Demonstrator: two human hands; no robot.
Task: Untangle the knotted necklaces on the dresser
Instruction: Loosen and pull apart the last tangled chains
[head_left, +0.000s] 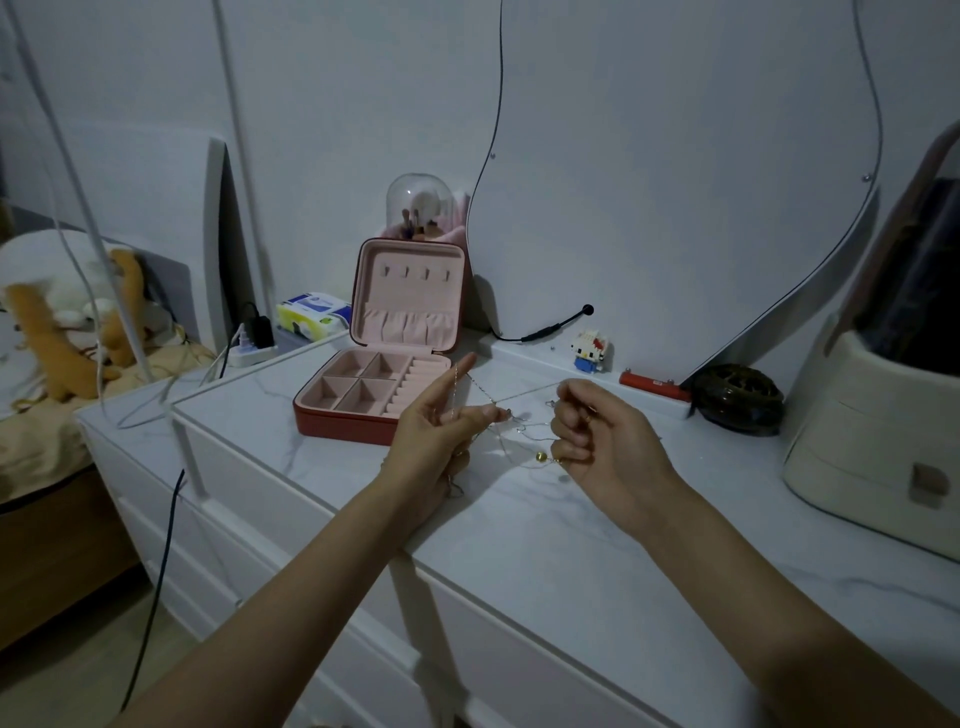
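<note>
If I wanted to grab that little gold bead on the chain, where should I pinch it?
Pinch the thin chain right beside the gold bead, coming from the left, probably. The bead is small, round and likely slippery, and the right hand already pinches the necklaces just on its right side. The left hand holds other strands spread apart.

Thin silvery necklaces (511, 415) hang tangled in mid-air above the white marble-patterned dresser (545, 525), stretched between two hands. One strand runs taut across the top; looser loops sag below, carrying a small gold bead (542, 457).
</note>
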